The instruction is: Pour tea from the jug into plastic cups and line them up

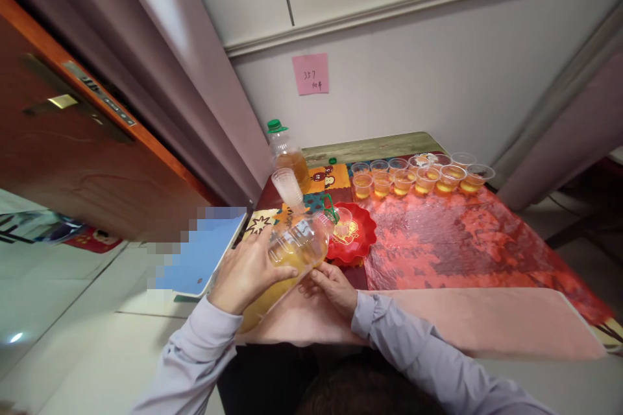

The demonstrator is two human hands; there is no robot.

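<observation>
Broadly, a glossy, creased red cover point(438, 240) spreads over the table point(389, 144), a smooth pink strip point(477, 318) along its near edge. Near its left end, a clear, ribbed plastic bottle point(298, 243) of amber liquid tilts toward a shiny, scalloped red plate point(365, 238) bearing a thin-walled round cup point(343, 220). The left hand point(243, 272) wraps the bottle's side, thumb across; the right hand point(335, 285), fingers curled, touches its underside, though whether it grips I cannot tell.

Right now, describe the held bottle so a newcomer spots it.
Find the red-covered table, then the red scalloped plate near its left side. Beside it is a clear bottle of yellow liquid in the left hand. Unlike the green-capped bottle standing further back, it tilts toward the plate.
</observation>
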